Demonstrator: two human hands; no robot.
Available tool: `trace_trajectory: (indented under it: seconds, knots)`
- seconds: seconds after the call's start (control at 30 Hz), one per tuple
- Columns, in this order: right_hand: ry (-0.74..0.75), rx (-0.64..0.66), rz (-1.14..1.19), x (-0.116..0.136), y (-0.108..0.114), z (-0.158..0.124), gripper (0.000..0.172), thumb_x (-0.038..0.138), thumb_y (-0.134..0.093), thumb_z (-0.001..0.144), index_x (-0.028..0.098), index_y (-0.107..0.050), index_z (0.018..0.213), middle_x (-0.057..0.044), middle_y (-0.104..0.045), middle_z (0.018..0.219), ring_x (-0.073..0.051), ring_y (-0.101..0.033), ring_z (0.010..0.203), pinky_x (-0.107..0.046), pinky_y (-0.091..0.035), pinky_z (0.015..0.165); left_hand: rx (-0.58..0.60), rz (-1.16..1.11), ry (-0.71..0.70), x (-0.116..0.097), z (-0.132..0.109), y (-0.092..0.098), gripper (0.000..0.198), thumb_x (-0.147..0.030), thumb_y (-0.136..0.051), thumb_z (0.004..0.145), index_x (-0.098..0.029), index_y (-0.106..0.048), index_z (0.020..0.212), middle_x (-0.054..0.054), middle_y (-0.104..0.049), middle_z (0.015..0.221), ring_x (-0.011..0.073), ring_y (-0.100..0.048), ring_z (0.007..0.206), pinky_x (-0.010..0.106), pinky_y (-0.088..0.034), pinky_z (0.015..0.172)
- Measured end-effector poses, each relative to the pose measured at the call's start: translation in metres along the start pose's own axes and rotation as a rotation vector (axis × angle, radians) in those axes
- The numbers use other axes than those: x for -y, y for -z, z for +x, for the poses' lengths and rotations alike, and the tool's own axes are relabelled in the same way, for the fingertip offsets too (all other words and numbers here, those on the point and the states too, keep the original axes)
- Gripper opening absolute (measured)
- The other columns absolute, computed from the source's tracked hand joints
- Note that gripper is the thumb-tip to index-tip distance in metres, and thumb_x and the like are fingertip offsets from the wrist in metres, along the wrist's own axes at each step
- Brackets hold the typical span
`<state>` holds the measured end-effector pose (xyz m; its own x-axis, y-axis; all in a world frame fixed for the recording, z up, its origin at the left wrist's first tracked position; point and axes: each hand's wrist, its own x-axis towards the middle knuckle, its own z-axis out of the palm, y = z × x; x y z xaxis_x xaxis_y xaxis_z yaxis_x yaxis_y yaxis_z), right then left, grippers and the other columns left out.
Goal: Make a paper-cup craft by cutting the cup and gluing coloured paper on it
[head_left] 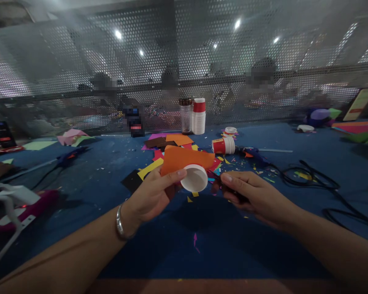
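My left hand [159,190] grips a paper cup [194,178] tilted so that its white, round end faces me. A sheet of orange paper [184,157] lies against the far side of the cup, held by the same hand. Just to the right, my right hand [248,192] is closed around a slim dark tool [216,175] that looks like scissors, mostly hidden by the fingers. Its tip points at the cup's right edge. Both hands are above the blue table [159,253].
Coloured paper sheets [156,143] and scraps lie behind the cup. A red paper cup [223,145] lies on its side by a blue glue gun [254,157] with a black cable [313,183]. A cup stack [198,118] and clear bottle [186,118] stand behind. A power strip [27,210] is left.
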<state>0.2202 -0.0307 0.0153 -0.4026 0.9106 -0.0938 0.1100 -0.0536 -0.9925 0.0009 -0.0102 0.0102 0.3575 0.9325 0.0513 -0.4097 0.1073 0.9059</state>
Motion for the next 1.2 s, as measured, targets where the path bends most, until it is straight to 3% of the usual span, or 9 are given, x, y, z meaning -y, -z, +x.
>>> trace_trajectory:
  seconds: [0.2,0.57,0.77,1.2]
  knots:
    - [-0.014,0.003,0.047,0.001,0.0,0.0,0.052,0.067,-0.062,0.08,0.018,-0.051,0.065,0.009,-0.033,0.052,-0.003,-0.019,0.039,-0.021,-0.009,0.038,0.118,0.025,0.018,0.002,-0.004,-0.007,0.023,-0.023,-0.078,0.078,-0.016,-0.074,0.1,0.007,-0.075,0.097,0.018,-0.067,0.089,0.028,-0.05,0.083]
    - [-0.017,0.051,0.085,0.004,0.0,-0.002,0.049,0.064,-0.062,0.082,0.016,-0.056,0.07,0.009,-0.033,0.054,-0.002,-0.017,0.04,-0.021,-0.007,0.037,0.069,0.006,0.064,0.002,0.0,-0.002,0.024,-0.028,-0.08,0.076,-0.014,-0.075,0.096,0.008,-0.074,0.097,0.0169,-0.066,0.087,0.027,-0.05,0.08]
    - [-0.034,0.05,0.11,0.003,0.001,-0.002,0.052,0.064,-0.06,0.083,0.019,-0.045,0.062,0.008,-0.035,0.053,-0.002,-0.018,0.038,-0.021,-0.008,0.037,0.083,-0.005,0.106,0.001,0.001,0.0,0.029,-0.028,-0.079,0.077,-0.013,-0.074,0.101,0.009,-0.074,0.098,0.0174,-0.067,0.088,0.026,-0.053,0.078]
    - [-0.058,0.103,0.148,0.002,0.003,-0.002,0.047,0.061,-0.059,0.086,0.015,-0.063,0.077,0.008,-0.036,0.055,-0.002,-0.019,0.038,-0.02,-0.008,0.036,0.066,-0.028,0.091,0.004,0.004,0.004,0.026,-0.03,-0.081,0.076,-0.014,-0.073,0.094,0.008,-0.074,0.093,0.0168,-0.068,0.08,0.027,-0.054,0.073]
